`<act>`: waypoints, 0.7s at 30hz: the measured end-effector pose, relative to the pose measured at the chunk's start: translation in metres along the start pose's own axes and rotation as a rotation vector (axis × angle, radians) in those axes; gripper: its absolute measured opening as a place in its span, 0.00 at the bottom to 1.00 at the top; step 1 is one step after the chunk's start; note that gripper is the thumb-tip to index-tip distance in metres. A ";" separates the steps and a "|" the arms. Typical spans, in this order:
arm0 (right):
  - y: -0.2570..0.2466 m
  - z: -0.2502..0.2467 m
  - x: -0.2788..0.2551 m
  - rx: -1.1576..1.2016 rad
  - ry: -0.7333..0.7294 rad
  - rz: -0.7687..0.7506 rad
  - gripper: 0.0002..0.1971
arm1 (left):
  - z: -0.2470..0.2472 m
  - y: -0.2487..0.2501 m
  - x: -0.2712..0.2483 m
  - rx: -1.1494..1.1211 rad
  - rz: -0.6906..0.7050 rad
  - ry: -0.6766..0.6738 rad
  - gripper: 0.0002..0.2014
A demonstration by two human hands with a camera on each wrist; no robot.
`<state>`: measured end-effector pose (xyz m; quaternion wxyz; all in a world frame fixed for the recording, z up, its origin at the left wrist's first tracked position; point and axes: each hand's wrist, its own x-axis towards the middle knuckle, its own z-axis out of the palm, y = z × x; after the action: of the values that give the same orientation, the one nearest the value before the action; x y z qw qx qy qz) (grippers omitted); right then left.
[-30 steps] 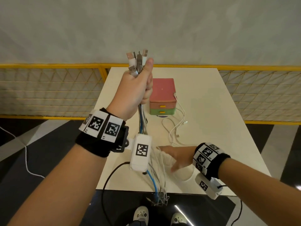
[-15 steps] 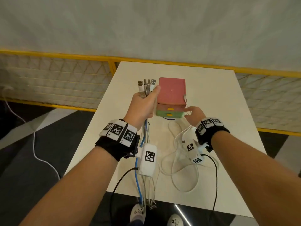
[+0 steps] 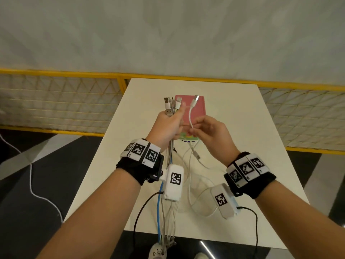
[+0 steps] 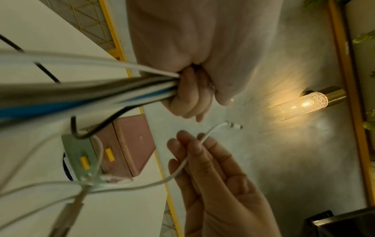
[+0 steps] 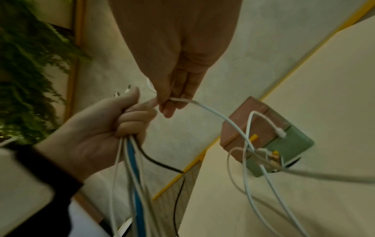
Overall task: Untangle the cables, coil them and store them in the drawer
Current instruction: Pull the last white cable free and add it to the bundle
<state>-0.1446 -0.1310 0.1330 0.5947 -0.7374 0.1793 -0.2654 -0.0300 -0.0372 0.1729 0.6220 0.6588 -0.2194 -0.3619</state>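
My left hand (image 3: 169, 124) grips a bundle of cables (image 3: 172, 106) upright in its fist, plug ends sticking up; the strands (image 3: 164, 217), white, grey and one blue, hang down past the table's front edge. Right beside it, my right hand (image 3: 203, 128) pinches a single white cable (image 3: 190, 113) just below its plug, which points up. That cable trails down to loose white loops (image 3: 197, 195) on the table. Behind both hands stands the small drawer box (image 3: 196, 109), pink on top, green below; its yellow handles (image 4: 109, 154) show both drawers shut.
The white table (image 3: 233, 128) reaches to a yellow-framed mesh fence (image 3: 56, 101) at the back and sides. A white cord (image 3: 31, 184) lies on the dark floor at left. Black wrist-camera leads (image 3: 255, 230) hang from both wrists. A wall lamp (image 4: 304, 104) glows.
My left hand has lowered the bundle from high up to just in front of the box. My right hand left the table's front, went to the box and now holds up one white cable.
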 end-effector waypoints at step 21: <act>0.047 -0.038 -0.006 -0.492 -0.219 0.130 0.16 | -0.005 0.059 0.008 -0.137 0.382 0.191 0.26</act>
<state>-0.1699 -0.1678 0.0919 0.4294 -0.8709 0.2198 -0.0940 -0.0108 -0.0476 0.2290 0.7406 0.5926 -0.2553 -0.1877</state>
